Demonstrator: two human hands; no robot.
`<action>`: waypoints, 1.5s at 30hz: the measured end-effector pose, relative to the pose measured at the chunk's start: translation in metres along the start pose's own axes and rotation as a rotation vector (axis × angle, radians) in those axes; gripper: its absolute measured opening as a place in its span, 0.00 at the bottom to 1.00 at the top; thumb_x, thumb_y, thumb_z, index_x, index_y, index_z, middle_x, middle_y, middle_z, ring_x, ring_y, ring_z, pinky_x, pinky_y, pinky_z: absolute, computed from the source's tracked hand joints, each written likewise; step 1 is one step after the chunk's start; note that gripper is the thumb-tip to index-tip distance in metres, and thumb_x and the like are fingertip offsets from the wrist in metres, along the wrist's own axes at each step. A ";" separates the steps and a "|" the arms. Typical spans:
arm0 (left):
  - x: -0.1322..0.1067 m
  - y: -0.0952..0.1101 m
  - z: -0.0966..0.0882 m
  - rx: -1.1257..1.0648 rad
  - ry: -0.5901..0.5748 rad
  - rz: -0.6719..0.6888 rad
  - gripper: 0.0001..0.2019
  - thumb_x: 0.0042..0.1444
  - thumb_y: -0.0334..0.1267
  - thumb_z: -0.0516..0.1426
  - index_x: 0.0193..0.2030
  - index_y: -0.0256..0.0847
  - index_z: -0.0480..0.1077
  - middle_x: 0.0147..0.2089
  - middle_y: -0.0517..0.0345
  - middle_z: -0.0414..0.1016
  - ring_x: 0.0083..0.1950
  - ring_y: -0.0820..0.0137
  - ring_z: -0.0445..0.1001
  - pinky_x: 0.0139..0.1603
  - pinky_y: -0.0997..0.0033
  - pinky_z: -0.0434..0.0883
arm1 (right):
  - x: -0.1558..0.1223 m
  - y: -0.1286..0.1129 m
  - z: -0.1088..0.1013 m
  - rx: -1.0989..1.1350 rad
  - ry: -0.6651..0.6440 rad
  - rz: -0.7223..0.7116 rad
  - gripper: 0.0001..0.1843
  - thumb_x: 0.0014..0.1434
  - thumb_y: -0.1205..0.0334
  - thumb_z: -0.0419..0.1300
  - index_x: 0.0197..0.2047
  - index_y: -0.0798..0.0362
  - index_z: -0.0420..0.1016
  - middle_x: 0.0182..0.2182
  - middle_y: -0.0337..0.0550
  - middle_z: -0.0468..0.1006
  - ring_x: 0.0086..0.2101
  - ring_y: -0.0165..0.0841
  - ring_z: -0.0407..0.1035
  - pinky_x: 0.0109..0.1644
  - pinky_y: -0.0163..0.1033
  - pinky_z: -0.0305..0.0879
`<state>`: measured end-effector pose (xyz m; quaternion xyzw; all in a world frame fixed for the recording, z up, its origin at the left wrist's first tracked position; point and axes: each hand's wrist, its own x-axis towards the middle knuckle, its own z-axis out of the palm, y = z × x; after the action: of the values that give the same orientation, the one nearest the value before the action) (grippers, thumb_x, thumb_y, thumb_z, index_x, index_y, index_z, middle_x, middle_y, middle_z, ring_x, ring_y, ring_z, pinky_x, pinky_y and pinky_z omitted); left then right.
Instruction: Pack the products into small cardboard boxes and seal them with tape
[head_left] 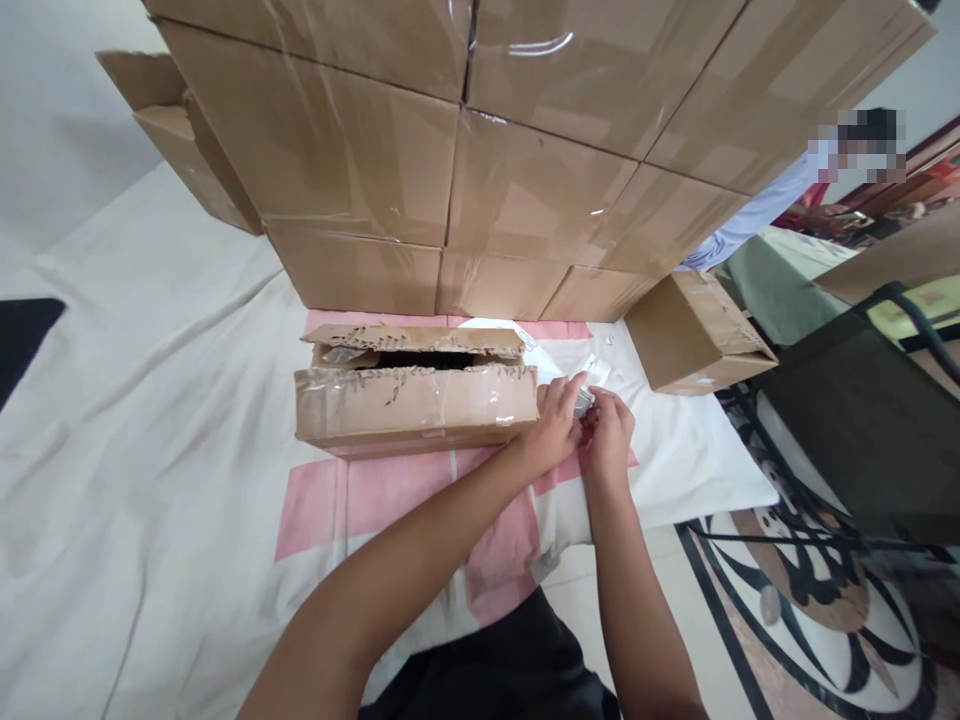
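My left hand [553, 425] and my right hand [609, 432] meet just right of an opened cardboard box [416, 405] lying on a white and pink cloth [150, 450]. Both hands pinch a small clear plastic packet [587, 395] between their fingers, with the fingers closed on it. What the packet contains is too small to make out. The box's top flaps are torn apart along the tape, leaving a dark slot [420, 358].
A tall stack of taped cardboard boxes [465, 150] rises right behind the open box. A smaller closed box [697, 335] lies at the right. A dark chair [862, 420] stands on patterned floor at the right. Another person's pale sleeve [750, 220] shows behind the stack.
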<state>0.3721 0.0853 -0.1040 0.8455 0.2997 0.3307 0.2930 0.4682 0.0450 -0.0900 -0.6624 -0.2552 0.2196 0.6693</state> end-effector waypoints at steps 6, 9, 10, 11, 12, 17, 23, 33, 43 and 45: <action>0.002 0.004 -0.005 -0.023 -0.026 -0.038 0.37 0.55 0.30 0.57 0.71 0.36 0.49 0.63 0.41 0.66 0.61 0.55 0.66 0.62 0.54 0.64 | 0.001 -0.005 0.002 0.235 0.091 0.089 0.12 0.53 0.56 0.61 0.35 0.54 0.79 0.27 0.35 0.70 0.21 0.22 0.58 0.22 0.31 0.54; 0.002 0.004 -0.004 -0.026 -0.019 -0.034 0.37 0.56 0.31 0.58 0.71 0.36 0.48 0.63 0.40 0.65 0.61 0.54 0.66 0.62 0.53 0.64 | 0.000 -0.007 0.001 0.239 0.101 0.068 0.13 0.56 0.52 0.59 0.37 0.53 0.75 0.35 0.39 0.77 0.19 0.22 0.60 0.19 0.32 0.51; 0.002 0.004 -0.004 -0.025 -0.019 -0.033 0.37 0.56 0.31 0.57 0.71 0.36 0.48 0.64 0.40 0.65 0.62 0.54 0.66 0.62 0.53 0.64 | -0.001 -0.008 0.001 0.228 0.096 0.044 0.12 0.57 0.51 0.58 0.37 0.52 0.73 0.36 0.40 0.79 0.18 0.23 0.60 0.18 0.32 0.50; 0.002 0.004 -0.004 -0.023 -0.020 -0.033 0.36 0.56 0.31 0.57 0.71 0.35 0.48 0.64 0.40 0.65 0.62 0.54 0.66 0.62 0.53 0.64 | -0.002 -0.009 0.001 0.212 0.087 0.021 0.12 0.58 0.50 0.58 0.38 0.50 0.71 0.36 0.41 0.81 0.17 0.23 0.60 0.17 0.32 0.49; 0.002 0.005 -0.004 -0.020 -0.021 -0.035 0.36 0.57 0.31 0.57 0.70 0.35 0.49 0.64 0.40 0.65 0.62 0.54 0.66 0.62 0.53 0.65 | -0.003 -0.010 0.001 0.193 0.073 0.005 0.13 0.59 0.49 0.58 0.39 0.50 0.69 0.36 0.41 0.82 0.16 0.23 0.60 0.17 0.31 0.49; 0.002 0.006 -0.005 0.002 -0.034 -0.042 0.34 0.59 0.33 0.57 0.70 0.35 0.49 0.65 0.41 0.65 0.63 0.56 0.66 0.62 0.54 0.65 | -0.006 -0.011 0.001 0.112 0.013 -0.054 0.18 0.63 0.44 0.54 0.43 0.50 0.71 0.37 0.44 0.83 0.14 0.22 0.57 0.17 0.31 0.49; 0.000 0.000 0.000 0.015 -0.015 -0.026 0.36 0.58 0.33 0.57 0.71 0.37 0.48 0.64 0.43 0.65 0.61 0.57 0.66 0.61 0.56 0.65 | -0.004 -0.005 0.000 0.099 0.001 -0.052 0.21 0.64 0.43 0.53 0.48 0.50 0.73 0.40 0.44 0.83 0.15 0.20 0.55 0.17 0.31 0.48; -0.002 0.000 0.000 0.037 0.004 0.003 0.33 0.61 0.35 0.55 0.71 0.39 0.49 0.63 0.44 0.66 0.58 0.55 0.68 0.61 0.53 0.66 | -0.011 -0.005 0.002 -0.137 0.004 -0.161 0.30 0.64 0.39 0.50 0.57 0.50 0.74 0.43 0.46 0.82 0.19 0.24 0.58 0.22 0.33 0.51; 0.000 0.003 -0.005 -0.081 -0.007 -0.047 0.35 0.59 0.31 0.56 0.70 0.37 0.47 0.63 0.41 0.66 0.61 0.56 0.67 0.64 0.54 0.65 | -0.010 -0.004 0.003 -0.185 0.013 -0.211 0.29 0.63 0.40 0.52 0.55 0.52 0.76 0.45 0.50 0.82 0.35 0.35 0.73 0.34 0.37 0.64; 0.001 0.004 -0.006 -0.122 0.009 -0.075 0.35 0.57 0.29 0.56 0.70 0.37 0.48 0.62 0.40 0.66 0.62 0.56 0.67 0.64 0.53 0.65 | -0.010 -0.004 0.003 -0.187 0.014 -0.215 0.28 0.63 0.40 0.52 0.54 0.52 0.76 0.45 0.50 0.82 0.36 0.36 0.74 0.35 0.38 0.65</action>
<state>0.3690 0.0856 -0.0971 0.8128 0.3119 0.3408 0.3549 0.4580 0.0410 -0.0865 -0.6921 -0.3394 0.1173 0.6262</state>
